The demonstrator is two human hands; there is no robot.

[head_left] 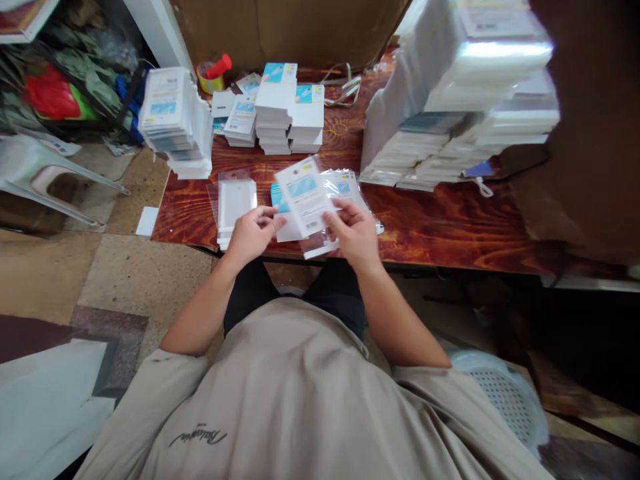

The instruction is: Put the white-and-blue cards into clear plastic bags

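Note:
Both my hands hold a white printed card (306,195) in a clear plastic sleeve above the near edge of the wooden table (430,220). My left hand (251,233) pinches its lower left side. My right hand (354,232) grips the lower right, fingers closed on the sleeve. Beneath them lie more sleeved cards (345,183). A small pile of empty clear sleeves (235,203) rests just left of my left hand.
Stacks of white and blue packets (283,107) stand at the back centre. A leaning stack (173,120) sits at the table's left corner. Big piles of packets (465,113) fill the right. A yellow cup (213,73) and a plastic chair (45,177) are at the left.

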